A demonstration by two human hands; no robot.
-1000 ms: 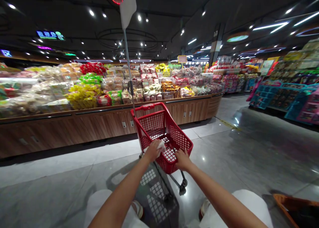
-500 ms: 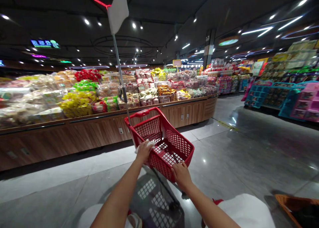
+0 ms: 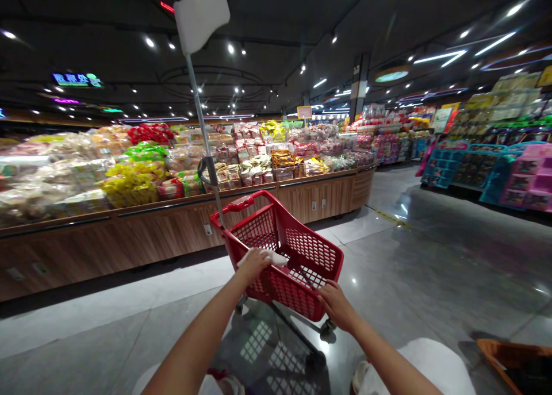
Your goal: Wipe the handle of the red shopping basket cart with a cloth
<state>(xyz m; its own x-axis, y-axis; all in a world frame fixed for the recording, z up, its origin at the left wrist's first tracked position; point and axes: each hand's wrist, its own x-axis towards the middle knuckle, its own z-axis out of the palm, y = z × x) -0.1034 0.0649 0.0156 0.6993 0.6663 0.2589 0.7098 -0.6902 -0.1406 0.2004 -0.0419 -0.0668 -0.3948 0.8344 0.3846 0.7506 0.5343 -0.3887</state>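
Note:
A red plastic shopping cart (image 3: 297, 291) stands before me, its lattice basket facing up and its handle (image 3: 241, 205) towards the wooden display. My left hand (image 3: 255, 264) is closed over a white cloth (image 3: 276, 258), pressed against the cart's near side rim. At the cart's right end, my right hand (image 3: 338, 306) grips the rim, with the thumb hidden from view. From the handle side rises a grey pole (image 3: 197, 104) that carries a white panel (image 3: 202, 16) at its top.
Behind the cart runs a long wood-panelled counter (image 3: 142, 234) heaped with bagged goods. Pink and blue racks (image 3: 530, 173) stand at the far right. A brown basket (image 3: 495, 357) lies at the lower right edge. The floor is shiny grey tile (image 3: 414, 268).
The cart has shifted slightly right, and its pole leans further left. Both hands have moved right, the left one with the cloth now spread further along the rim.

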